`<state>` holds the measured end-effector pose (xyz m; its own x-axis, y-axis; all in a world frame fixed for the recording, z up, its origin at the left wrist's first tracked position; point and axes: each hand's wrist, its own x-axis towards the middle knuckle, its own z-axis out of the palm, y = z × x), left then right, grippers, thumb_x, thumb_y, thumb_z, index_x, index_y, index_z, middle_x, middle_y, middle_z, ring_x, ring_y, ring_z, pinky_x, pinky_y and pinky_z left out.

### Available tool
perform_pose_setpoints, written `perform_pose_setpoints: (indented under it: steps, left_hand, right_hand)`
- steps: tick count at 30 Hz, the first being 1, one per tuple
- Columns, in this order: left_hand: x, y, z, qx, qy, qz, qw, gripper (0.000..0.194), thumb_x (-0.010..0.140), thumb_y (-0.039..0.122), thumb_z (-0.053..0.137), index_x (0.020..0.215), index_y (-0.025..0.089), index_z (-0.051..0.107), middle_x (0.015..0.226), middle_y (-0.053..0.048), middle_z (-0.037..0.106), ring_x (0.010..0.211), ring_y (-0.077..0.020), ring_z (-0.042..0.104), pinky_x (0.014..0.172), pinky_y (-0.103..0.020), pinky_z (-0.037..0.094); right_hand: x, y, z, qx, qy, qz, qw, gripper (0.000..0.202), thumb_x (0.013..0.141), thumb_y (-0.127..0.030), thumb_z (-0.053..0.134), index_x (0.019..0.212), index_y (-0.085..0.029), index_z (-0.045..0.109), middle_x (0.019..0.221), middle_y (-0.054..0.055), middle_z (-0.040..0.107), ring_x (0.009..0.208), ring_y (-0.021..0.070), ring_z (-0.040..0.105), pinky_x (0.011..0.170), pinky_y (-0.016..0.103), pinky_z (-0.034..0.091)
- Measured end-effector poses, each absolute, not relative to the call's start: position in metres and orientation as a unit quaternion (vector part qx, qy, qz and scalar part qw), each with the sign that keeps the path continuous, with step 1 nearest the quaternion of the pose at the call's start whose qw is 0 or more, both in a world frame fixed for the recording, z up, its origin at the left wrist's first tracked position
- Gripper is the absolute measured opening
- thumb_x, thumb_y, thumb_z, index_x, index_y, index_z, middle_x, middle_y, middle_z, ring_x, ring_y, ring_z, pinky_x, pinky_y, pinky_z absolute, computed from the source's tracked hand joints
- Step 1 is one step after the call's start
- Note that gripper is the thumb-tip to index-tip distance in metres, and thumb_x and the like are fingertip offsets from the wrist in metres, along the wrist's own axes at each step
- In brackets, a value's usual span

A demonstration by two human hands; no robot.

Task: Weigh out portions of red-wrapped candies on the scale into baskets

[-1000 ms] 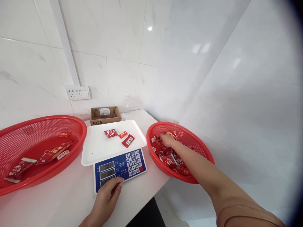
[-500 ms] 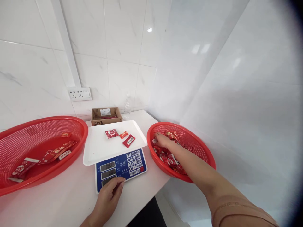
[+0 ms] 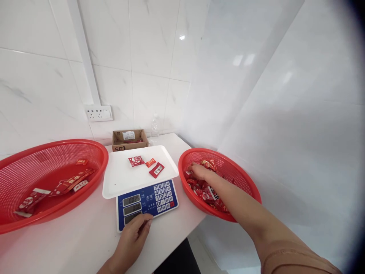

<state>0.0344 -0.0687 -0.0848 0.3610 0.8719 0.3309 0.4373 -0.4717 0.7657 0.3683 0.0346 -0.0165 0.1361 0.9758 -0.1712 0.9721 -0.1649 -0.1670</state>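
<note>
My right hand [image 3: 197, 171] reaches into the red plastic basket [image 3: 251, 182] on the right, among several small red wrapped packets [image 3: 205, 193]. Its fingers curl down by the left inner wall; what they grip is hidden. My left hand [image 3: 134, 232], fingers curled together, rests at the front edge of a blue and white digital scale [image 3: 148, 198] and covers part of the lowest display. On the scale's white tray [image 3: 119, 179] lie a red square packet [image 3: 136, 161], a small orange-red packet [image 3: 150, 163] and a dark red packet with a white label [image 3: 156, 170].
A larger red basket [image 3: 97, 152] stands at left with several red packets [image 3: 75, 180] inside. Behind the scale are an open cardboard box [image 3: 130, 144] and a clear plastic bottle [image 3: 154, 127]. Tiled walls enclose the white table [image 3: 82, 239] at back and right.
My right hand has shifted slightly among the packets in the right basket. The left hand stays at the scale, and the tray's packets are unchanged. The view has moved a little.
</note>
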Motion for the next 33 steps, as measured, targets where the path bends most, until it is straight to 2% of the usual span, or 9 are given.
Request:
perform_pose_setpoints:
  steps: [5, 10, 14, 18, 24, 26, 29, 31, 33]
  left_hand:
    - [0.035, -0.070, -0.084, 0.768, 0.425, 0.374, 0.300, 0.020, 0.085, 0.035, 0.048, 0.090, 0.024, 0.064, 0.087, -0.002, 0.070, 0.078, -0.0166, 0.065, 0.066, -0.025, 0.054]
    - [0.036, -0.070, -0.082, 0.767, 0.423, 0.367, 0.313, 0.022, 0.087, 0.034, 0.046, 0.090, 0.024, 0.065, 0.088, -0.003, 0.070, 0.079, -0.0167, 0.065, 0.068, -0.026, 0.054]
    - [0.035, -0.070, -0.084, 0.770, 0.422, 0.367, 0.309, 0.021, 0.087, 0.034, 0.046, 0.092, 0.024, 0.064, 0.089, -0.003, 0.069, 0.080, -0.0166, 0.065, 0.068, -0.026, 0.054]
    - [0.033, -0.070, -0.087, 0.766, 0.428, 0.370, 0.306, 0.022, 0.088, 0.034, 0.045, 0.093, 0.023, 0.063, 0.089, -0.004, 0.069, 0.082, -0.0169, 0.065, 0.069, -0.026, 0.054]
    - [0.034, -0.071, -0.083, 0.775, 0.409, 0.369, 0.309, 0.021, 0.088, 0.030, 0.044, 0.094, 0.024, 0.063, 0.089, -0.003, 0.069, 0.082, -0.0154, 0.064, 0.071, -0.025, 0.052]
    - [0.034, -0.071, -0.081, 0.777, 0.406, 0.365, 0.313, 0.021, 0.089, 0.029, 0.043, 0.094, 0.024, 0.063, 0.089, -0.003, 0.068, 0.083, -0.0151, 0.064, 0.071, -0.024, 0.052]
    - [0.034, -0.072, -0.078, 0.778, 0.406, 0.360, 0.317, 0.021, 0.089, 0.029, 0.042, 0.093, 0.023, 0.062, 0.089, -0.003, 0.068, 0.082, -0.0151, 0.064, 0.070, -0.024, 0.051]
    - [0.034, -0.073, -0.077, 0.778, 0.408, 0.356, 0.320, 0.021, 0.089, 0.029, 0.042, 0.093, 0.023, 0.062, 0.088, -0.003, 0.068, 0.081, -0.0152, 0.064, 0.070, -0.024, 0.051]
    - [0.035, -0.073, -0.077, 0.776, 0.410, 0.353, 0.324, 0.022, 0.089, 0.029, 0.042, 0.093, 0.023, 0.062, 0.088, -0.003, 0.068, 0.081, -0.0153, 0.063, 0.070, -0.024, 0.051]
  right_hand:
    - [0.376, 0.042, 0.018, -0.750, -0.654, 0.098, 0.038, 0.030, 0.088, -0.034, 0.053, 0.113, -0.018, 0.055, 0.115, 0.007, 0.057, 0.096, 0.0183, 0.058, 0.081, 0.039, 0.050]
    - [0.342, 0.050, 0.059, -0.699, -0.700, 0.089, 0.115, 0.023, 0.090, -0.029, 0.045, 0.101, -0.015, 0.061, 0.096, 0.007, 0.065, 0.081, 0.0151, 0.060, 0.075, 0.030, 0.046]
    - [0.280, 0.055, 0.064, -0.616, -0.767, 0.118, 0.139, 0.018, 0.081, -0.025, 0.059, 0.096, -0.019, 0.066, 0.102, 0.005, 0.065, 0.089, 0.0163, 0.059, 0.077, 0.026, 0.042]
    - [0.235, 0.061, 0.055, -0.566, -0.796, 0.163, 0.135, 0.029, 0.073, -0.026, 0.067, 0.101, -0.021, 0.066, 0.103, 0.004, 0.067, 0.089, 0.0166, 0.061, 0.075, 0.025, 0.043]
    - [0.219, 0.075, 0.051, -0.592, -0.769, 0.171, 0.170, 0.033, 0.086, -0.030, 0.051, 0.114, -0.014, 0.058, 0.101, 0.007, 0.067, 0.087, 0.0147, 0.062, 0.074, 0.025, 0.045]
    - [0.217, 0.078, 0.049, -0.596, -0.766, 0.170, 0.174, 0.035, 0.090, -0.032, 0.043, 0.117, -0.014, 0.056, 0.105, 0.008, 0.066, 0.092, 0.0149, 0.061, 0.079, 0.027, 0.045]
    - [0.211, 0.080, 0.043, -0.582, -0.779, 0.162, 0.169, 0.043, 0.091, -0.035, 0.040, 0.128, -0.015, 0.049, 0.128, 0.012, 0.054, 0.116, 0.0184, 0.050, 0.095, 0.032, 0.038]
    - [0.206, 0.078, 0.038, -0.559, -0.799, 0.162, 0.152, 0.053, 0.087, -0.042, 0.046, 0.134, -0.017, 0.044, 0.142, 0.013, 0.039, 0.131, 0.0234, 0.033, 0.104, 0.038, 0.029]
    - [0.198, 0.075, 0.033, -0.532, -0.820, 0.170, 0.124, 0.064, 0.081, -0.051, 0.053, 0.137, -0.023, 0.040, 0.149, 0.011, 0.027, 0.137, 0.0297, 0.018, 0.107, 0.048, 0.020]
